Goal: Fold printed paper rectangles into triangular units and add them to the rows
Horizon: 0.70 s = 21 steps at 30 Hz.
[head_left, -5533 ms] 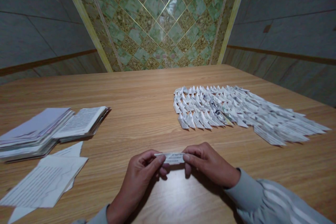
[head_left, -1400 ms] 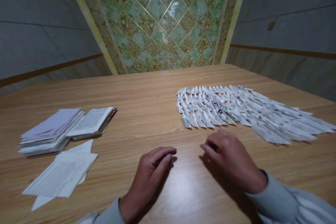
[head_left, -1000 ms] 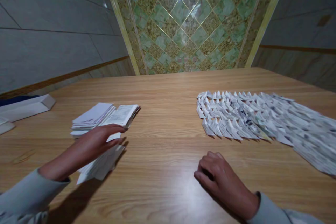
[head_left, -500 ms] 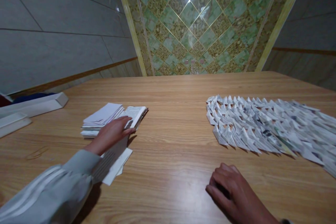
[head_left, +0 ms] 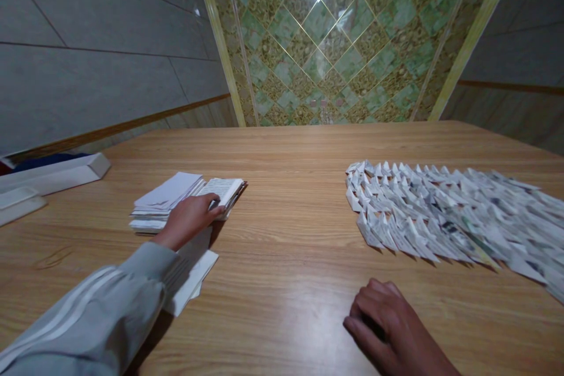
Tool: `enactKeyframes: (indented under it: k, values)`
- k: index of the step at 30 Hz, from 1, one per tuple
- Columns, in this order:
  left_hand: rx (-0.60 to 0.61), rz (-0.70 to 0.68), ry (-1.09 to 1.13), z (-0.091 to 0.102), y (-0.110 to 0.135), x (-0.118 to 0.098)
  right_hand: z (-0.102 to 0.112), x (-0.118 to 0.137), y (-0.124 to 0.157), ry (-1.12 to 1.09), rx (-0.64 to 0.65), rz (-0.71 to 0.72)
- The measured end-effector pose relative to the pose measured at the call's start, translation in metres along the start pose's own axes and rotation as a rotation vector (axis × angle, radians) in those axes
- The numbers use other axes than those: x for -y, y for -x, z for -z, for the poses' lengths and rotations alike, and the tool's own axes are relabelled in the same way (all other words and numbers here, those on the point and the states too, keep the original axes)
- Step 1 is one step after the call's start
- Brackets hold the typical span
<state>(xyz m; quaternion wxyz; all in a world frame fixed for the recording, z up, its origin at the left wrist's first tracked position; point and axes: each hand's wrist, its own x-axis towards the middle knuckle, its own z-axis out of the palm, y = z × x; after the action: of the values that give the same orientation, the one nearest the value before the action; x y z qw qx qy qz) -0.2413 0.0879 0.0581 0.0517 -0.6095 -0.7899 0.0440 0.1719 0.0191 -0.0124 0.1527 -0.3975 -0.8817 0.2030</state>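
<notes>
Head view: the left hand (head_left: 192, 216) is at the small stack of printed paper (head_left: 228, 187), left on the table (head_left: 286, 200); I cannot tell if it grips. The right hand (head_left: 390, 326) curls loosely, thumb apart, near the folded papers (head_left: 414, 211). Sheet-picking seems in hand; lifting just one looks called for.

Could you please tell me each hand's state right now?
Left hand: at the printed papers; grip cannot be told.
Right hand: loosely curled, nothing visible held.

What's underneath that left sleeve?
Loose paper sheets poke out from below the left sleeve, on the table. The sleeve covers the rest, so their number can't be told.
</notes>
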Motion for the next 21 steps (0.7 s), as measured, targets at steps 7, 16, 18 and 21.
enactKeyframes:
  k: [7,16,18,21]
  values:
    - [-0.01,0.017,-0.004,0.004,-0.001,-0.005,0.002,0.002,0.001,-0.01,-0.017,-0.001]
    - [-0.041,0.026,0.048,0.007,-0.008,0.0,0.002,0.003,0.001,-0.021,0.003,-0.032]
    - [-0.056,0.032,0.059,0.006,-0.009,0.004,0.002,0.004,0.001,-0.022,0.0,-0.042]
    - [-0.087,0.054,0.074,0.005,-0.007,0.007,0.003,0.005,0.0,-0.023,-0.008,-0.054]
